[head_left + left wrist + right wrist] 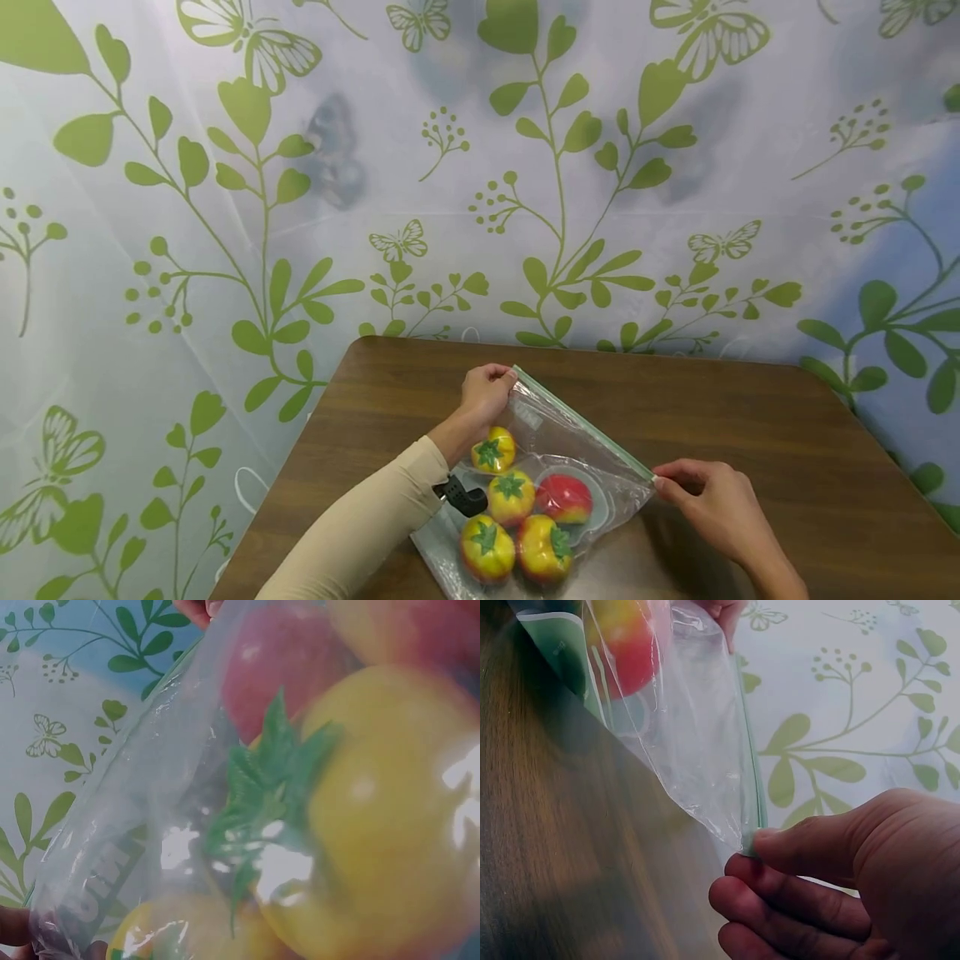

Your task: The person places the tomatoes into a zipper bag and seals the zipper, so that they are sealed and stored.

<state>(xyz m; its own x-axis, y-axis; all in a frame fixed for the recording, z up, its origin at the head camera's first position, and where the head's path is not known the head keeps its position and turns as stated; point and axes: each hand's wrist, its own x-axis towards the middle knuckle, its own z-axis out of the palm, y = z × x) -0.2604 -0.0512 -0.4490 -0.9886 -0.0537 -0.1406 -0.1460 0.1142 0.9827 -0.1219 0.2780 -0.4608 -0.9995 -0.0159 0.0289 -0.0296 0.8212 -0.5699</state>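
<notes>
A clear plastic zip bag (551, 429) with a pale green zip strip (582, 422) is stretched diagonally above the brown table. My left hand (483, 393) pinches the strip's upper left corner. At the lower right corner my right hand (712, 504) grips the other end; in the right wrist view its thumb (795, 844) presses the strip against the index finger. Inside the bag sit several yellow fruits (512, 497) with green leafy tops, and one red and yellow fruit (564, 498). A yellow fruit (397, 810) fills much of the left wrist view, seen through the film.
The brown wooden table (420, 375) extends behind and to the right of the bag. A curtain (465, 192) printed with green leaves and butterflies hangs right behind its far edge. A black wrist device (465, 497) on the left forearm overlaps the bag in the head view.
</notes>
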